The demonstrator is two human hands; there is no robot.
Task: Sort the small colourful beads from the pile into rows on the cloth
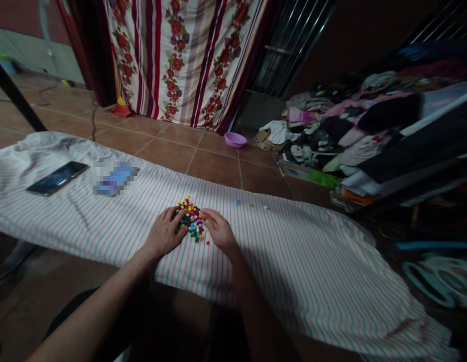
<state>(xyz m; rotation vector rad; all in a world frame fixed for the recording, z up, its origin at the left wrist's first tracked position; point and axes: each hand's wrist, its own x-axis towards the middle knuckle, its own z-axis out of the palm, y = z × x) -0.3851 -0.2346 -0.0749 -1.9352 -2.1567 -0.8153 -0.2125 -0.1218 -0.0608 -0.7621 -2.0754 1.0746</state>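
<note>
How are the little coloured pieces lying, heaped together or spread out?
Mostly heaped: the pieces bunch together between the left hand and right hand, while three small bits lie apart on the striped cloth.

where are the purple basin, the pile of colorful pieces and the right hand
purple basin (pixel 235 141), head view, inner wall
pile of colorful pieces (pixel 196 219), head view, middle
right hand (pixel 220 230), head view, back

Striped cloth (pixel 279 241), matt, wrinkled; phone (pixel 58 178) screen glossy.
</note>
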